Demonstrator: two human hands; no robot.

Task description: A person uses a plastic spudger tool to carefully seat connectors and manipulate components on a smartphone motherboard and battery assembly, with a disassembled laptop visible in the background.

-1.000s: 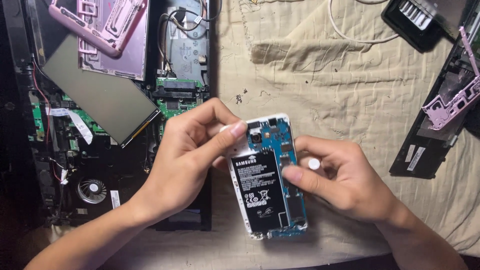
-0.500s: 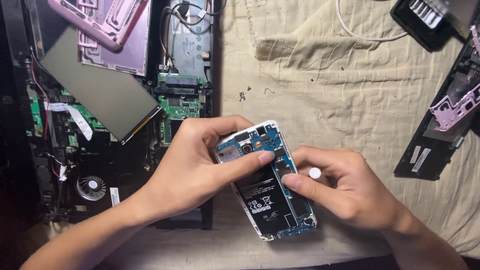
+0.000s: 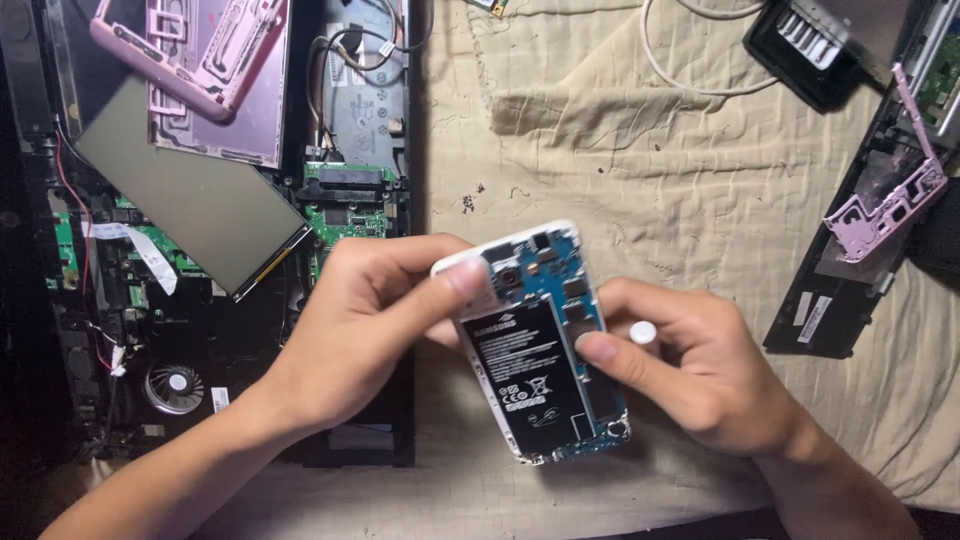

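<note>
An opened smartphone (image 3: 540, 370) with a white frame, blue circuit board and black battery is held tilted above the cloth, back side up. My left hand (image 3: 365, 330) grips its upper left corner, thumb pressed on the top edge near the camera. My right hand (image 3: 690, 370) holds the phone's right side, thumb resting on the board beside the battery. A small white round-ended tool (image 3: 643, 333) sticks up between the right hand's fingers.
A disassembled laptop (image 3: 200, 300) with green boards and a fan (image 3: 175, 388) lies at left, pink phone frames (image 3: 200, 60) on it. Beige cloth (image 3: 640, 180) covers the table. Small dark screws (image 3: 468, 200) lie on it. Black parts and a pink frame (image 3: 885, 210) sit at right.
The phone has turned further anticlockwise and come slightly lower. My left thumb has moved up to its top edge.
</note>
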